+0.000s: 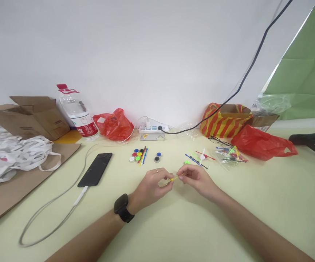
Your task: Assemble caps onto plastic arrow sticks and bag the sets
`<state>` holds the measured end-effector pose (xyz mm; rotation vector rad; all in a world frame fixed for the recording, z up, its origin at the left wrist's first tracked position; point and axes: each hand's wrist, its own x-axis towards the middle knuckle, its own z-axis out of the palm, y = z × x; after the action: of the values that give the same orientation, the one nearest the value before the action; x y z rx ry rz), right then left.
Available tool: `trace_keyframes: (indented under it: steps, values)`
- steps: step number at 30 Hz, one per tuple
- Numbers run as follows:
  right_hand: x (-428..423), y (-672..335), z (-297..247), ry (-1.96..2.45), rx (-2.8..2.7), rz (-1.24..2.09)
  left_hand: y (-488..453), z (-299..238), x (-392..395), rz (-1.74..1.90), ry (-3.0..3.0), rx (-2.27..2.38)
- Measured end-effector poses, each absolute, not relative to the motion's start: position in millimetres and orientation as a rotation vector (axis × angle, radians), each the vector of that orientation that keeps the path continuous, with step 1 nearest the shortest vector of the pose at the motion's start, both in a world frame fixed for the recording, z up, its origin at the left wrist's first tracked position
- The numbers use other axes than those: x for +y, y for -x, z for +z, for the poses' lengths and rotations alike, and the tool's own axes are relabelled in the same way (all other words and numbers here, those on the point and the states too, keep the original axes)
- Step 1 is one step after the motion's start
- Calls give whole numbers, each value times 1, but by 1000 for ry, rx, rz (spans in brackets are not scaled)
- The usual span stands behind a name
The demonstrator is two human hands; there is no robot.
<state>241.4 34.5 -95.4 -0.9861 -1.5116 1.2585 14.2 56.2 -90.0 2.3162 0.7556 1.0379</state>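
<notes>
My left hand (154, 185) and my right hand (199, 181) meet above the table, both in a pinch on a thin yellow plastic spinner arrow (173, 178). Fingertips hide much of the arrow. Just beyond my left hand lie several coloured round discs (138, 154), with thin coloured arrows (144, 156) in a bundle beside them. A blue disc (158, 154) and a black disc (157, 159) sit apart from that group. Loose spinner arrows (196, 159) in red, white, blue and black are spread behind my right hand, near a small green piece (186, 162).
At left are a black phone (95, 170) on a cable, white straps (18, 156) on cardboard, an open box (34, 116) and a large bottle (79, 114). A power strip (153, 128) stands by the wall. Rightward lie a clear bag of arrows (229, 157) and a red bag (263, 143).
</notes>
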Motion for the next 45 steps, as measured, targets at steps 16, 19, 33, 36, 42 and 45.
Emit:
trace_keyframes:
  steps: [16, 19, 33, 36, 42, 45]
  values:
    - [34, -250, -86, 825, -1212, 1524, -26, -83, 51, 788, -1649, 586]
    - [35, -248, -88, 790, -1214, 1544, -26, -85, 53, 745, -1534, 558]
    - [26, -250, -97, 949, -1769, 639, -24, -91, 65, 1024, -1414, 809]
    - [25, -251, -102, 890, -1820, 538, -24, -90, 64, 1009, -1410, 815]
    - [29, -249, -109, 909, -1808, 656, -24, -90, 64, 1010, -1353, 828]
    - [31, -251, -108, 934, -1777, 804, -24, -91, 66, 1020, -1334, 839]
